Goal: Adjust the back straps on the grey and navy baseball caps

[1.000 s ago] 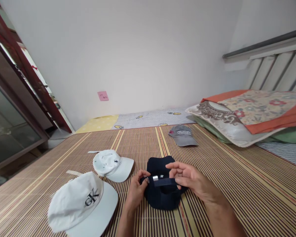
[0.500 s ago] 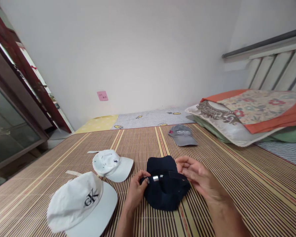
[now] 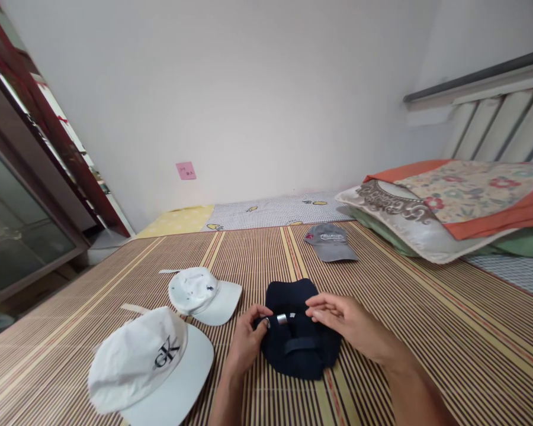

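A dark navy cap (image 3: 299, 358) lies upside down on the striped mat, its brim pointing away from me and its inside facing up. My left hand (image 3: 250, 334) pinches the cap's left edge, beside a silver buckle (image 3: 281, 319). Over the cap's right side is my right hand (image 3: 344, 322), its fingers apart and nothing visible between them. The loose strap (image 3: 302, 344) lies across the opening of the cap. To the left sit a white cap with black letters (image 3: 146, 361) and a smaller white cap (image 3: 202, 293).
Farther back on the striped mat (image 3: 253, 254) rests a grey cap (image 3: 331, 242). Pillows (image 3: 395, 213) and folded cloth with an orange border are piled at the right, near a radiator (image 3: 501, 121). A white wall stands behind.
The strap has dropped from near my right fingers to lie across the cap's opening. My right hand has moved slightly left and down. My left hand keeps its grip.
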{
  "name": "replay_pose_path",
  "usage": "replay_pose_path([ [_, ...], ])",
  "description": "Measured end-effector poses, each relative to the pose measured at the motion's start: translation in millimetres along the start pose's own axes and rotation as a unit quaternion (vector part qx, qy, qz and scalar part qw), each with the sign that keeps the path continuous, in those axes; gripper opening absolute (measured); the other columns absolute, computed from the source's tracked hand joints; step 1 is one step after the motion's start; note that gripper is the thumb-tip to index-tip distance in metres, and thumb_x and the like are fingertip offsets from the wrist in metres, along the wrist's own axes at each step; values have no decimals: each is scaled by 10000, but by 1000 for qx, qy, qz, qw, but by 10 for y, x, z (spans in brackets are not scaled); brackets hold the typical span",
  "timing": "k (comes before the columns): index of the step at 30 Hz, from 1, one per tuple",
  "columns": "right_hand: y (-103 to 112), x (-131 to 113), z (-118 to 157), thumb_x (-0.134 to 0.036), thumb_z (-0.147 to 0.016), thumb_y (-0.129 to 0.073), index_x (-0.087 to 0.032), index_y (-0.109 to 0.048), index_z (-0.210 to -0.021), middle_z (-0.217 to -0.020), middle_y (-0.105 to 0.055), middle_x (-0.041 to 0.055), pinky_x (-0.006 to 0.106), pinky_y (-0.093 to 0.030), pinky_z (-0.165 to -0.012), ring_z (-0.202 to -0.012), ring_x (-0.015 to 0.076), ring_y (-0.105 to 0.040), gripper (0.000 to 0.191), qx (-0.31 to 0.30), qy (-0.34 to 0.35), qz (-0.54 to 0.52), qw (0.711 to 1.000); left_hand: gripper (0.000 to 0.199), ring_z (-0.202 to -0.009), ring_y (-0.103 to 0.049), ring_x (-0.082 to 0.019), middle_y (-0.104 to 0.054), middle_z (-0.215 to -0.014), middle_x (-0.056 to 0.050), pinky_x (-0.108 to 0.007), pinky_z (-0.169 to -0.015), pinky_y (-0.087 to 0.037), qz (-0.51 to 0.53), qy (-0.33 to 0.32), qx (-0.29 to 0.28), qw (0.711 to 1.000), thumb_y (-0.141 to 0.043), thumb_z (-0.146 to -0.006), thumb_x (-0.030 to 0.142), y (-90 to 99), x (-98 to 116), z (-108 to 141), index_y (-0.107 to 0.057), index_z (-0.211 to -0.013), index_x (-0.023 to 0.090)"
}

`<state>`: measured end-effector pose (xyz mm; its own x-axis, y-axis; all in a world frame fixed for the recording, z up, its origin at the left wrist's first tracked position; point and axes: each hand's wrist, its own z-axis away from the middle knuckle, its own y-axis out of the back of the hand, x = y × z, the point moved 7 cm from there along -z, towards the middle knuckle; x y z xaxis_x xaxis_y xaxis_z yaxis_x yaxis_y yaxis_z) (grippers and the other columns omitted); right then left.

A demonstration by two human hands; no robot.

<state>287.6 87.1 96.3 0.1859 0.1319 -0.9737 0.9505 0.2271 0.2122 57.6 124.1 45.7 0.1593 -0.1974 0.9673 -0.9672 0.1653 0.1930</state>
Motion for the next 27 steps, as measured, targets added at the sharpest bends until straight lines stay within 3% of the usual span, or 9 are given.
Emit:
replay_pose_path([
  [2, -28, -7, 67, -345, -882, -708, -231, -732, -1097, -1108, -785, 85, 439, -542, -994, -1078, 261, -730, 245, -34, -16, 38, 999, 158, -884, -588, -222, -664, -878, -32, -333, -809, -430, 0, -1, 2, 1000, -630, -809, 311, 0, -4, -1, -683, -915, 205],
  [5, -64, -3, 124, -235, -792, -758, -241, -743, -1118, -1096, -792, 65, 405, -551, -956, -1048, 253, -733, 326, -57, -32, 71, 995, 158, -878, -587, -219, -659, -877, -30, -335, -808, -429, 0, -1, 3, 1000, -622, -814, 309, -3, -18, -1, -681, -916, 204],
  [8, -83, 22, 120, -179, -749, -759, -255, -768, -1080, -1053, -793, 48, 368, -541, -892, -1014, 250, -727, 341, -48, -46, 129, 989, 157, -880, -585, -216, -656, -878, -28, -335, -813, -426, -2, -2, 2, 1000, -617, -818, 307, -2, -36, -2, -682, -916, 203],
  [14, -93, -51, 57, -139, -817, -642, -225, -729, -814, -837, -753, 26, 307, -436, -711, -824, 210, -688, 122, -15, -32, 221, 975, 158, -893, -591, -218, -667, -878, -28, -328, -821, -425, 13, -6, 8, 1000, -642, -803, 302, 6, -53, -10, -698, -908, 197],
  [17, -65, -112, 37, -184, -883, -588, -221, -654, -771, -769, -719, 14, 302, -420, -687, -755, 194, -668, 136, 4, -6, 211, 978, 153, -862, -590, -205, -670, -857, -22, -313, -796, -420, 38, -5, 7, 999, -665, -794, 296, 16, -43, -8, -706, -899, 193],
  [20, 27, -143, 33, -269, -925, -566, -236, -600, -792, -792, -699, 7, 310, -451, -716, -800, 204, -686, 141, 43, 21, 154, 987, 168, -835, -591, -188, -683, -851, -16, -295, -777, -416, 102, 8, 13, 995, -707, -790, 326, 48, -40, -3, -702, -891, 193],
  [24, 112, -109, 37, -351, -903, -611, -245, -578, -898, -861, -731, 23, 367, -522, -870, -907, 230, -740, 111, 49, 21, 21, 998, 185, -838, -609, -180, -712, -868, -18, -284, -790, -427, 168, 19, 14, 986, -740, -778, 330, 68, -40, -5, -700, -893, 190],
  [27, 136, -121, 42, -387, -868, -664, -231, -618, -1032, -917, -745, 40, 392, -537, -906, -922, 235, -749, 231, 54, 21, -19, 998, 154, -829, -612, -177, -713, -851, -17, -278, -780, -428, 159, 16, 3, 987, -718, -751, 273, 47, -40, -15, -712, -874, 181],
])
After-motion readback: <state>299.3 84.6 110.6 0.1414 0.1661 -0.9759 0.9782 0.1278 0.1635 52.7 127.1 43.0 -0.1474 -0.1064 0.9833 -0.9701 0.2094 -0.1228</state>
